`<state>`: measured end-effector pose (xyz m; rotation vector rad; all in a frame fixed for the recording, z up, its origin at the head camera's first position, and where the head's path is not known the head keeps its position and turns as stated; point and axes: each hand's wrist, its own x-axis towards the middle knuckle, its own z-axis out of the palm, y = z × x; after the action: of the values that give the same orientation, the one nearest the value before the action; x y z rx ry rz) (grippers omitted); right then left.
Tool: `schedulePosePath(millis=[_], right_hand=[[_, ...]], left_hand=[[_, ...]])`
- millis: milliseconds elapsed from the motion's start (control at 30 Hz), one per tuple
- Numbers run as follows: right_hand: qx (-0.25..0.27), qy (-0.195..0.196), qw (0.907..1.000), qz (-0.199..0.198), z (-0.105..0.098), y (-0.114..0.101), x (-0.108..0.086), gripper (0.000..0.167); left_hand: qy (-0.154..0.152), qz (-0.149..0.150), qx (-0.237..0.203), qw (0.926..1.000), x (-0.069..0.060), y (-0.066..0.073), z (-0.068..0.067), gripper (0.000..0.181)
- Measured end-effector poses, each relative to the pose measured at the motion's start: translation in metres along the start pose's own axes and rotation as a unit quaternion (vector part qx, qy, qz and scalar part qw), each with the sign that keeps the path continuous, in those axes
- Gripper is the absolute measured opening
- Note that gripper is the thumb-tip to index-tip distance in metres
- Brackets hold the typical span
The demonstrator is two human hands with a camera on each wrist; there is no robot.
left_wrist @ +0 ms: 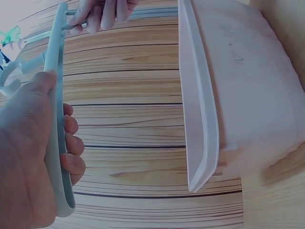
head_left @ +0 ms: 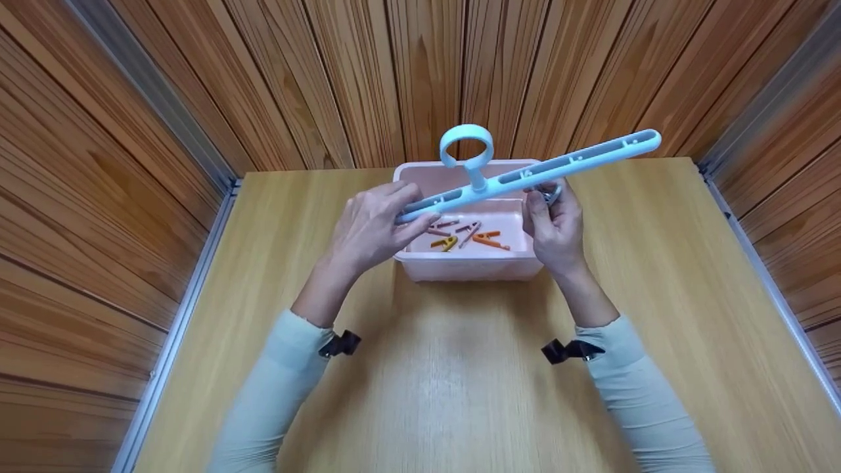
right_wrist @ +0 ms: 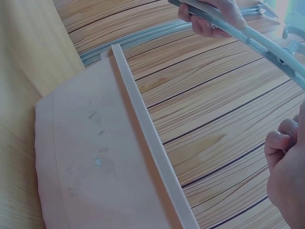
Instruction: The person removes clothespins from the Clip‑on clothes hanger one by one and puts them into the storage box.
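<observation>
A light blue hanger [head_left: 558,172] with a slotted bar and a ring hook is held up at a slant above the pink bin. My left hand [head_left: 378,220] grips its lower left end, the fingers curled round the bar in the left wrist view. Just under the bar, my right hand [head_left: 557,226] pinches a small grey clothespin [head_left: 552,192], mostly covered by the fingers. In the right wrist view, the right hand [right_wrist: 288,167] shows curled fingers, while the clothespin is hidden. Several clothespins lie on the bin floor, among them an orange clothespin [head_left: 489,241] and a yellow clothespin [head_left: 447,244].
The pink bin [head_left: 470,269] stands on the wooden table [head_left: 433,381] near its back edge. Wood-plank walls [head_left: 427,72] rise behind and at both sides, with metal rails [head_left: 190,309] along the table's side edges.
</observation>
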<state>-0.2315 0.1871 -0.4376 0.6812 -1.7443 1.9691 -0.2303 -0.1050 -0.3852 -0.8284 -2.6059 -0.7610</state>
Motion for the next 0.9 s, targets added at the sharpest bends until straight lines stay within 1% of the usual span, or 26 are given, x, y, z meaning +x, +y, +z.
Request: schedulePosePath(millis=[133,233,333,400,467,533,600,633,700,767,800,900], right_hand=[[0.043,-0.015,0.9990,-0.003,-0.003,0.003,0.002,0.023],[0.094,-0.037,0.9948,-0.005,-0.006,0.005,0.003,0.031],[0.143,-0.052,0.9883,-0.003,-0.007,0.004,0.004,0.031],[0.160,-0.049,0.9859,-0.003,-0.007,0.002,0.004,0.027],[0.155,-0.035,0.9872,-0.004,-0.005,0.000,0.003,0.021],[0.126,-0.019,0.9918,-0.010,-0.003,-0.003,0.003,0.014],[0.097,-0.006,0.9952,-0.012,-0.001,-0.006,0.001,0.010],[0.090,-0.003,0.9959,-0.011,0.000,-0.007,0.001,0.011],[0.098,-0.008,0.9951,-0.008,0.001,-0.009,0.000,0.012],[0.138,-0.023,0.9902,-0.001,0.003,-0.010,-0.001,0.012],[0.166,-0.031,0.9856,0.004,0.004,-0.010,-0.002,0.012],[0.256,-0.052,0.9650,0.026,0.007,-0.013,-0.002,0.016]], left_hand=[[0.014,0.003,0.011,0.9998,0.000,0.002,0.001,0.033],[0.017,0.010,-0.004,0.9998,0.000,0.003,0.001,0.031],[0.011,0.026,-0.011,0.9995,0.000,0.004,0.000,0.030],[0.010,0.039,-0.005,0.9992,0.001,0.005,-0.002,0.030],[0.012,0.050,0.006,0.9987,0.002,0.005,-0.003,0.030],[0.013,0.052,0.012,0.9985,0.001,0.005,-0.004,0.029],[0.008,0.047,0.011,0.9988,0.000,0.004,-0.005,0.027],[0.005,0.043,0.010,0.9990,-0.001,0.004,-0.005,0.027],[-0.002,0.037,0.004,0.9993,-0.004,0.003,-0.004,0.027],[-0.006,0.033,-0.008,0.9994,-0.006,0.003,-0.003,0.026],[-0.008,0.032,-0.015,0.9993,-0.006,0.003,-0.002,0.026],[-0.009,0.033,-0.035,0.9988,-0.007,0.005,-0.001,0.026]])
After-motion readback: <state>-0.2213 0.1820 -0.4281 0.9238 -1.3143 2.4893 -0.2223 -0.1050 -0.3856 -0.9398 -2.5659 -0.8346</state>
